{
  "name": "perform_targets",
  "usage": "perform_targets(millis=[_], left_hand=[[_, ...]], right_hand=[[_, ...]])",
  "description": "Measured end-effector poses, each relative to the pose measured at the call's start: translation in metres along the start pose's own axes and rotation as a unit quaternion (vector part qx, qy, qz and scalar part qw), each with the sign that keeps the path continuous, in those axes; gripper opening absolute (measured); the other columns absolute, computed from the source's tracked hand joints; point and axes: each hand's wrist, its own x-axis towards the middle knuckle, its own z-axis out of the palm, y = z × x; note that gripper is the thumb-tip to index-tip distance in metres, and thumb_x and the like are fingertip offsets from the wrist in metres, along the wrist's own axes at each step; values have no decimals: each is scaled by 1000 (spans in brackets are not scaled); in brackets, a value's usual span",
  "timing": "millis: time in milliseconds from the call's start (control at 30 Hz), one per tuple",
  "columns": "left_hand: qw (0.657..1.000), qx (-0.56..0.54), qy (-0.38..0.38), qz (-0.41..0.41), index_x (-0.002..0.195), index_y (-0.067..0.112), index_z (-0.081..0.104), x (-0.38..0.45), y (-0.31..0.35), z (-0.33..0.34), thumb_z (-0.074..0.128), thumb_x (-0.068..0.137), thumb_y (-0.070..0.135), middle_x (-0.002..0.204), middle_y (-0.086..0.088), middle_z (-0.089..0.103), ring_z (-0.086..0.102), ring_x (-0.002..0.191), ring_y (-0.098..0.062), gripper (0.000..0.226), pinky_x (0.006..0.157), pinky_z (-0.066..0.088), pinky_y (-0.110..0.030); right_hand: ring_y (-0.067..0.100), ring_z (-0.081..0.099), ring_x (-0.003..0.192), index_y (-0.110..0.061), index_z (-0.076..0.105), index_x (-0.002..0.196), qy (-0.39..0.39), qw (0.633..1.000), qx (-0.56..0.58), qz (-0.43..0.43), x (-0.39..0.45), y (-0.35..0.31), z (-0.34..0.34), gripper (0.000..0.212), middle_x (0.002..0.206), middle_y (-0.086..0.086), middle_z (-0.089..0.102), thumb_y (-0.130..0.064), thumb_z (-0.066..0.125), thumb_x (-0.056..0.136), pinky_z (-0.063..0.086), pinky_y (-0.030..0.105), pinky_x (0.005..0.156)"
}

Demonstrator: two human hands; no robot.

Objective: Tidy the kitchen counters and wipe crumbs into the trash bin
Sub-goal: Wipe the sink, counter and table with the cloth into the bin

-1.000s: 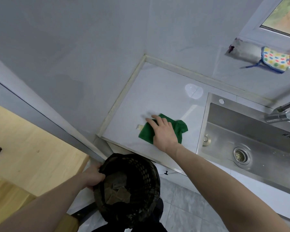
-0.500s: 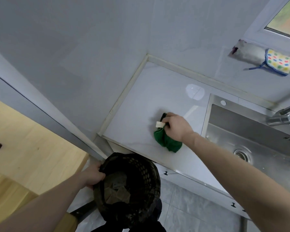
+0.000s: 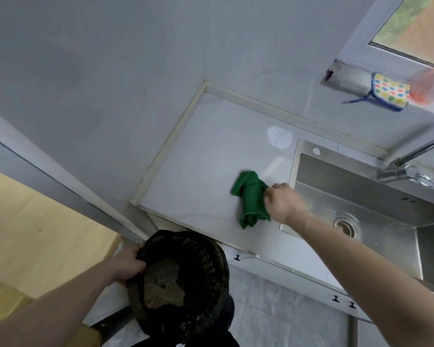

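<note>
A crumpled green cloth (image 3: 251, 199) lies on the white counter (image 3: 206, 156) close to the sink's left rim. My right hand (image 3: 283, 201) grips the cloth's right side with curled fingers. Below the counter's front edge, my left hand (image 3: 127, 265) holds the rim of a dark perforated trash bin (image 3: 183, 286), which hangs in the air and has scraps of paper inside. No crumb or scrap shows on the counter.
A steel sink (image 3: 356, 196) with a drain (image 3: 346, 227) and a tap (image 3: 409, 169) lies right of the counter. A spotted cloth (image 3: 390, 90) and other rags hang on the window ledge. A wooden surface (image 3: 35, 221) is at left, tiled floor below.
My right hand went from pressing the cloth flat to bunching it up, then slid right toward the sink with it. A small pale scrap seen by the cloth earlier is gone from view. The bin stayed put.
</note>
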Motion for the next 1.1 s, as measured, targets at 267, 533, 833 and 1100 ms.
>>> perform_targets(millis=[267, 533, 833, 1100], left_hand=[[999, -31, -8, -9, 143, 23, 40, 0, 0, 4, 59, 92, 6, 129, -12, 50, 63, 107, -37, 57, 77, 62, -52], [1000, -27, -3, -9, 151, 22, 34, 4, -5, 5, 60, 92, 11, 140, -13, 45, 56, 118, -36, 66, 86, 61, -50], [1000, -13, 3, -7, 145, 24, 43, 12, -15, 4, 64, 83, 24, 128, -3, 50, 59, 110, -24, 65, 83, 62, -40], [999, -33, -3, -9, 146, 24, 42, 13, -18, 8, 58, 89, 20, 120, 5, 52, 59, 95, -11, 59, 56, 56, -17]], right_hand=[[28, -3, 157, -10, 12, 163, -32, 994, 66, -76, 12, -49, 47, 70, 170, 12, -2, -8, 37, 97, 2, 45, 128], [26, -4, 157, -25, 7, 163, 39, 998, 51, -7, 18, -45, 74, 90, 170, 7, 3, -75, 37, 94, 1, 51, 126], [32, -1, 156, -10, 8, 162, 70, 971, 175, 149, 100, -70, 45, 102, 169, 17, 6, -77, 38, 92, 1, 54, 125], [32, 1, 156, -13, 8, 162, -2, 993, 91, -81, 131, -171, 44, 107, 170, 12, 6, -73, 54, 87, 1, 53, 126]])
